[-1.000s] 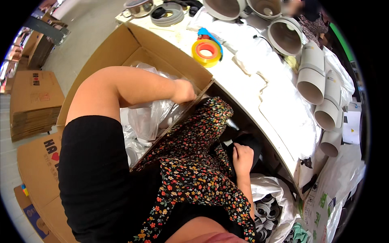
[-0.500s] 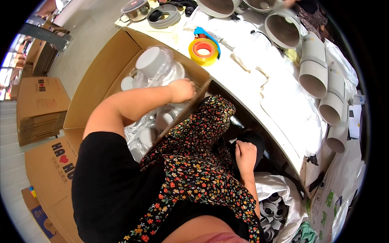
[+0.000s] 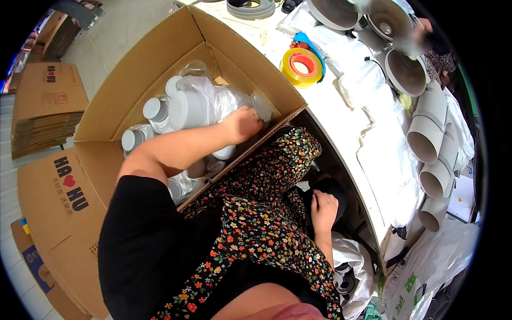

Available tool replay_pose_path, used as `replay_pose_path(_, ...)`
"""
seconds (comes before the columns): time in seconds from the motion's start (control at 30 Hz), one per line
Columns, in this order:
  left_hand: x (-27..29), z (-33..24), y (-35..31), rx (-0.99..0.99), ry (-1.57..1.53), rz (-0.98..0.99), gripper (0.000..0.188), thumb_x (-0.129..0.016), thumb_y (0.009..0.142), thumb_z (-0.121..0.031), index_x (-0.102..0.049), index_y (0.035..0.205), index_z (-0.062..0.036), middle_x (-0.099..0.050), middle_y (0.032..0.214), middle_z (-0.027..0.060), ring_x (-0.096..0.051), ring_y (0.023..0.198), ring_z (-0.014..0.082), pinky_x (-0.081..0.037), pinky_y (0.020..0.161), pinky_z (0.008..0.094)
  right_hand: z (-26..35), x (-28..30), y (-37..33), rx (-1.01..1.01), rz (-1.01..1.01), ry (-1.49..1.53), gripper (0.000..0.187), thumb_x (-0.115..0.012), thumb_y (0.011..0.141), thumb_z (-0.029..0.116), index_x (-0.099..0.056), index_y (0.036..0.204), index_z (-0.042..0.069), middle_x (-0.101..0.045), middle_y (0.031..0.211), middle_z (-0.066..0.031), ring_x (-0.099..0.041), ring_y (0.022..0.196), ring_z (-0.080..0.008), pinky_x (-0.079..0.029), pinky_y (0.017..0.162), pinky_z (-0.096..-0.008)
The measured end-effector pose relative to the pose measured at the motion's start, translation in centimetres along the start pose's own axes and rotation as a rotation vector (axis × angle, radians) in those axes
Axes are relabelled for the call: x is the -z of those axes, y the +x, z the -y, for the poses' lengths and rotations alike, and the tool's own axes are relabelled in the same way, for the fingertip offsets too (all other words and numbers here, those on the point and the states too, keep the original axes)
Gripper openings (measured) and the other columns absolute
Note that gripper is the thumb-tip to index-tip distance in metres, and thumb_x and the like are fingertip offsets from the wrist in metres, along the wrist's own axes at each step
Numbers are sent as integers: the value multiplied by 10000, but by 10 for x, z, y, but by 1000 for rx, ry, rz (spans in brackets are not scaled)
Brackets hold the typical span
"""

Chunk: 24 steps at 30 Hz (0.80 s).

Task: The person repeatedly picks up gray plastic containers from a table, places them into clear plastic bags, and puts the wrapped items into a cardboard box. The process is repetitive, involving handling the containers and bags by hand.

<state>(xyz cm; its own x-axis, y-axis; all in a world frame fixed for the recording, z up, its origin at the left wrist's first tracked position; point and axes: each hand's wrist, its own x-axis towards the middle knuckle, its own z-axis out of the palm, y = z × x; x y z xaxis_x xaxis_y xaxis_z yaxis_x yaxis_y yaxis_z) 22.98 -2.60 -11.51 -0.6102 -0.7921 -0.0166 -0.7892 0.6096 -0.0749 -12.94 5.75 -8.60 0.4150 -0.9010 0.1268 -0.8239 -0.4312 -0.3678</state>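
My left hand (image 3: 244,124) reaches into an open cardboard box (image 3: 144,58) on the left, near its right wall. Its fingers are curled down among clear plastic wrapping (image 3: 261,105); what they grip is hidden under the hand. Around it lie several grey plastic pipe fittings in clear bags, among them a wide round-capped fitting (image 3: 186,109) and a smaller capped fitting (image 3: 154,109). My right hand (image 3: 324,211) rests on a black surface (image 3: 336,192) by my lap, fingers loosely curled in, with nothing seen in them.
A white-covered table (image 3: 368,176) runs along the right. On it are a yellow tape roll (image 3: 302,68), a stack of grey rings (image 3: 250,8) and several large grey pipes (image 3: 426,130). White sacks (image 3: 357,261) stand below. Flattened cartons (image 3: 48,112) are stacked at far left.
My view has shifted, showing more of the box interior. My left hand stays low in the box by its right wall; the bagged fittings there lie differently. My right hand has stayed at my lap.
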Motion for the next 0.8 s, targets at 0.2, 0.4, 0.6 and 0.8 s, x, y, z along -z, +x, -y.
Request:
replay_pose_path(0.2, -73, -17, 24, 116, -295, 13, 119, -545, 736, -197, -631, 759, -118, -632, 765, 95, -601, 816, 292, -457, 752, 374, 2, -3, 10, 26, 38, -24, 85, -612, 760, 94, -623, 841, 72, -601, 748, -55, -549, 728, -236, -395, 702, -358)
replay_pose_path(0.4, -67, 21, 48, -10, -252, 93, 132, -551, 718, -194, -598, 717, -71, -613, 725, 135, -602, 733, 306, -482, 691, 419, 3, -7, 14, 50, 64, -5, 91, -610, 760, 103, -630, 847, 84, -604, 749, -60, -549, 732, -247, -400, 700, -369)
replay_pose_path(0.6, -85, -10, 101, 121, -223, 328, 259, -483, 795, -150, -691, 942, -106, -656, 914, 123, -612, 917, 290, -485, 785, 355, 5, 1, 20, 32, 96, -8, 93, -610, 758, 100, -629, 848, 84, -601, 751, -57, -550, 740, -241, -401, 714, -363)
replay_pose_path(0.8, 81, 50, 41, 319, -232, -228, 294, -551, 823, -303, -639, 991, -79, -627, 1018, 145, -582, 947, 316, -458, 835, 403, -3, 5, 7, -33, 104, 0, 104, -608, 756, 82, -636, 856, 76, -609, 768, -58, -560, 755, -231, -402, 713, -355)
